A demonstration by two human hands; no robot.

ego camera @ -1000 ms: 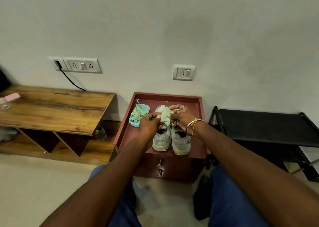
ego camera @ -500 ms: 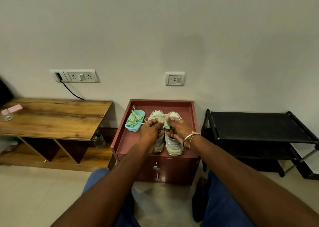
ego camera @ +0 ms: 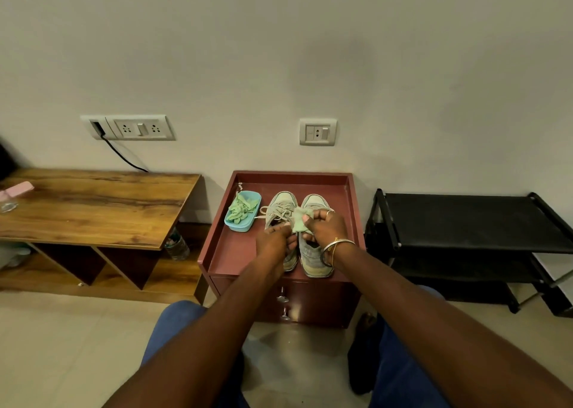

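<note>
Item: small pale green cloth (ego camera: 300, 221), crumpled, held just above a pair of grey sneakers, over the line where the two meet. Left grip (ego camera: 276, 241): fingers curled, pinching the cloth's lower left edge. Right grip (ego camera: 325, 226): thumb and fingers curled round the cloth's right side; ring on one finger, bangles (ego camera: 336, 251) at the wrist. Left sneaker (ego camera: 280, 207): laces loose, one end trailing toward a blue tub; heel part hidden under the left grip. Right sneaker (ego camera: 313, 257): just beside the first, toe toward the wall, middle covered by the right grip. Both stand on the maroon surface (ego camera: 238, 252) of a low drawer cabinet with a raised rim, set against the wall. Blue tub (ego camera: 240, 227): rear left of the surface, near the left sneaker, holding more green pieces. To the left, a wooden bench (ego camera: 93, 206) with a plastic bottle (ego camera: 176, 246) on its lower shelf; to the right, a black rack (ego camera: 465, 218)
</note>
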